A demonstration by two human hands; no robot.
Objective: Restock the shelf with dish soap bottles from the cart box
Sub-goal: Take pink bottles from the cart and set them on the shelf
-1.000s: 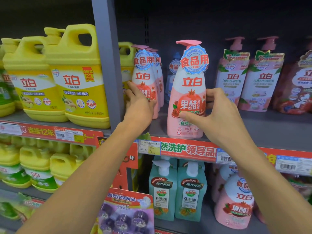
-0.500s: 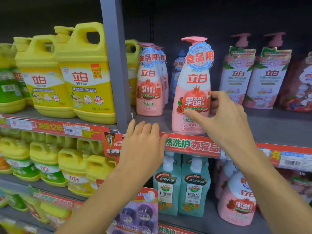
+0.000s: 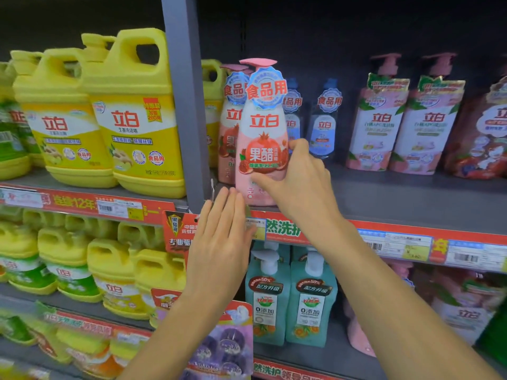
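I see the pink bottle (image 3: 262, 149), glossy and pear-shaped with a pump top, upright at the shelf (image 3: 411, 204) front edge. My right hand (image 3: 299, 185) reaches up, thumb and fingers curled round its side. My left hand (image 3: 222, 239) hangs flat, fingers straight, before the red price strip (image 3: 343, 229), holding nothing.

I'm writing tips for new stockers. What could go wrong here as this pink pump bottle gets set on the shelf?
1. The pink pump bottle stands right at the shelf's front edge, gripped by the right hand alone; it could tip forward on release.
2. It stands close to the pink bottle behind; pushing it back might knock that one.
3. The left hand is open and supports nothing.
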